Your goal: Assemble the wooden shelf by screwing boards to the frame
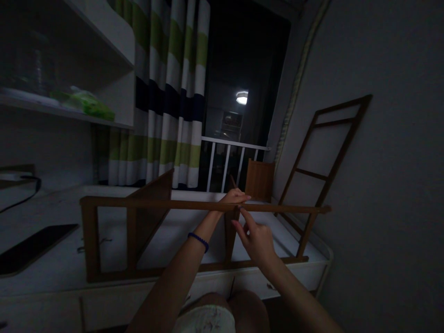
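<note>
Items on the wall shelf sit too dark and blurred to identify. The frame's left edge crops a dark flat slab on the desk.

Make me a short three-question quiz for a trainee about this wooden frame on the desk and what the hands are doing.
1. True or false: the left hand rests on the top rail of the frame.
2. Where is the right hand?
A. on the curtain
B. just under the top rail, fingers up to it
C. on the ladder frame by the wall
3. Fill in: the left wrist wears a blue ____.

Key
1. True.
2. B. Its fingertips reach the rail's underside beside the left hand.
3. Band.

Whether the left hand's grip closes round the rail cannot be told. The ladder frame leans on the wall untouched, and the curtain hangs behind the desk.
</note>
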Action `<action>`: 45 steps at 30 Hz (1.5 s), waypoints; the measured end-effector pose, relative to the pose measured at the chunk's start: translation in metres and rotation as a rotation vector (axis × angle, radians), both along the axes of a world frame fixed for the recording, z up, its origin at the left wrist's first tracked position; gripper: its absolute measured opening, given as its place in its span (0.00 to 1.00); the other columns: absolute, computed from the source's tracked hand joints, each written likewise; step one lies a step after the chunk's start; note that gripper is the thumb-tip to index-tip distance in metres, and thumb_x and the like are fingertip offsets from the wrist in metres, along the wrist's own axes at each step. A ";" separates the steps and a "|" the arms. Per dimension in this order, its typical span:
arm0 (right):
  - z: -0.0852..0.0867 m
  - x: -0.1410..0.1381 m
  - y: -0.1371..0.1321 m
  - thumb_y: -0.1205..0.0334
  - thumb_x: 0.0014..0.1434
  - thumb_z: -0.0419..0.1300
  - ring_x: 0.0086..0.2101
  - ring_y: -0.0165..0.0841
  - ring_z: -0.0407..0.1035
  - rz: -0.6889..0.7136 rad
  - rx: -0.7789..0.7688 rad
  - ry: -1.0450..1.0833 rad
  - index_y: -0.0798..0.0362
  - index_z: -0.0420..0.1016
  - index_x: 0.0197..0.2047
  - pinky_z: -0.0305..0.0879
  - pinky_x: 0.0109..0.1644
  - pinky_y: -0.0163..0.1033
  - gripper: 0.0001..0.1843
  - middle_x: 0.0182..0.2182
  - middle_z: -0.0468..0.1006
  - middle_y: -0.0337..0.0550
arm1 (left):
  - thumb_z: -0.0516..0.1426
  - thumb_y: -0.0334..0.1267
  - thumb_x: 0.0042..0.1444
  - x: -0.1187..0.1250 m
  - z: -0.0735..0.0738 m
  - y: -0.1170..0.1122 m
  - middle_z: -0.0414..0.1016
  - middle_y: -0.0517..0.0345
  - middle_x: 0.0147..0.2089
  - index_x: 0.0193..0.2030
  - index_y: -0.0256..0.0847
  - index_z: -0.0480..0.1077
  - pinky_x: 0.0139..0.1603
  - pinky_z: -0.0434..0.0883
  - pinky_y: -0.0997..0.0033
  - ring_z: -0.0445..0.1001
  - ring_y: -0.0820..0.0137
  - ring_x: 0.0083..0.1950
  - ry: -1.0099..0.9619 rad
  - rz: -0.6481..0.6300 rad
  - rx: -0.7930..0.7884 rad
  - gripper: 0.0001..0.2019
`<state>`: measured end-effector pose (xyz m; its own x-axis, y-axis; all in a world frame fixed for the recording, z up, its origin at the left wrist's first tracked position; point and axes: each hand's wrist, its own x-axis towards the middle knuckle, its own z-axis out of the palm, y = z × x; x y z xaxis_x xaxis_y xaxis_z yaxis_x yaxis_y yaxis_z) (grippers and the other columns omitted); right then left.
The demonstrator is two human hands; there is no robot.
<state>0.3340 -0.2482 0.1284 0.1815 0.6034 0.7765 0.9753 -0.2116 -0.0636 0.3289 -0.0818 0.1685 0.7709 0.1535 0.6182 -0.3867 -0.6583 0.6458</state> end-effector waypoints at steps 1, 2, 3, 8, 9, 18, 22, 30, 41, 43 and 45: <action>-0.001 0.001 0.000 0.51 0.59 0.47 0.19 0.29 0.69 0.029 0.043 0.046 0.55 0.63 0.52 0.54 0.22 0.31 0.22 0.20 0.75 0.36 | 0.53 0.46 0.48 0.001 0.000 0.001 0.53 0.66 0.13 0.10 0.37 0.56 0.23 0.55 0.77 0.55 0.79 0.20 -0.002 -0.001 0.000 0.22; -0.003 0.003 0.001 0.51 0.59 0.47 0.19 0.29 0.68 0.055 0.079 0.080 0.55 0.65 0.50 0.55 0.23 0.31 0.21 0.20 0.75 0.37 | 0.53 0.46 0.47 0.002 -0.001 0.001 0.53 0.66 0.13 0.09 0.36 0.57 0.23 0.54 0.77 0.55 0.79 0.20 -0.004 -0.003 0.001 0.22; -0.004 0.004 0.001 0.52 0.59 0.47 0.20 0.28 0.68 0.083 0.110 0.103 0.54 0.67 0.47 0.56 0.24 0.31 0.19 0.21 0.75 0.37 | 0.54 0.46 0.47 0.003 -0.001 0.002 0.54 0.66 0.13 0.09 0.36 0.57 0.23 0.54 0.77 0.55 0.79 0.20 -0.005 -0.005 0.004 0.22; -0.005 0.008 0.003 0.57 0.59 0.48 0.26 0.27 0.67 0.183 0.177 0.111 0.52 0.72 0.39 0.59 0.30 0.30 0.14 0.27 0.73 0.40 | 0.54 0.46 0.46 0.007 -0.002 0.004 0.55 0.66 0.12 0.09 0.36 0.58 0.23 0.55 0.77 0.56 0.79 0.20 -0.014 -0.014 0.014 0.22; -0.005 0.009 0.002 0.57 0.59 0.48 0.26 0.27 0.67 0.161 0.183 0.098 0.51 0.73 0.39 0.59 0.30 0.31 0.14 0.27 0.71 0.41 | 0.54 0.46 0.46 0.007 -0.002 0.004 0.55 0.66 0.12 0.09 0.36 0.58 0.24 0.55 0.77 0.56 0.79 0.20 -0.017 -0.013 0.015 0.21; 0.006 0.021 -0.003 0.58 0.60 0.48 0.31 0.29 0.69 -0.013 0.084 0.022 0.47 0.71 0.42 0.61 0.31 0.31 0.13 0.35 0.73 0.41 | 0.54 0.46 0.47 0.002 -0.001 0.000 0.54 0.66 0.12 0.09 0.36 0.58 0.25 0.56 0.76 0.56 0.78 0.20 -0.031 -0.009 0.027 0.22; 0.005 0.022 -0.003 0.58 0.60 0.46 0.31 0.30 0.69 -0.038 0.081 -0.036 0.49 0.72 0.41 0.60 0.30 0.32 0.15 0.35 0.74 0.43 | 0.54 0.46 0.47 0.003 -0.002 0.001 0.53 0.66 0.12 0.09 0.37 0.57 0.24 0.56 0.76 0.56 0.78 0.20 -0.035 0.001 0.024 0.22; 0.004 0.024 -0.002 0.57 0.61 0.45 0.29 0.30 0.69 0.001 0.134 -0.055 0.51 0.73 0.39 0.60 0.30 0.31 0.16 0.31 0.73 0.43 | 0.54 0.45 0.46 0.007 -0.004 0.003 0.53 0.66 0.12 0.09 0.37 0.57 0.25 0.56 0.76 0.56 0.78 0.20 -0.041 0.009 0.012 0.21; 0.003 0.025 -0.002 0.57 0.61 0.46 0.29 0.28 0.68 0.051 0.107 -0.048 0.50 0.73 0.41 0.60 0.29 0.30 0.16 0.30 0.72 0.42 | 0.54 0.45 0.46 0.002 -0.003 -0.001 0.54 0.66 0.12 0.09 0.37 0.58 0.25 0.56 0.76 0.56 0.78 0.20 -0.045 0.008 -0.009 0.21; 0.003 0.025 -0.002 0.57 0.60 0.46 0.29 0.28 0.68 0.066 0.101 -0.045 0.51 0.73 0.41 0.60 0.30 0.30 0.16 0.30 0.72 0.42 | 0.54 0.46 0.46 0.002 -0.002 -0.002 0.54 0.66 0.12 0.09 0.37 0.58 0.24 0.56 0.76 0.56 0.78 0.20 -0.046 -0.001 -0.012 0.21; 0.003 0.025 -0.002 0.57 0.60 0.46 0.29 0.28 0.68 0.072 0.101 -0.045 0.51 0.73 0.41 0.60 0.30 0.30 0.16 0.29 0.72 0.42 | 0.54 0.46 0.46 0.002 -0.002 -0.002 0.54 0.66 0.12 0.09 0.37 0.58 0.24 0.56 0.76 0.56 0.78 0.20 -0.049 -0.006 -0.016 0.21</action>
<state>0.3589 -0.2499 0.1317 0.1044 0.5320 0.8403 0.9900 -0.1360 -0.0370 0.3309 -0.0839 0.1664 0.7408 0.1590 0.6526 -0.4223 -0.6453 0.6366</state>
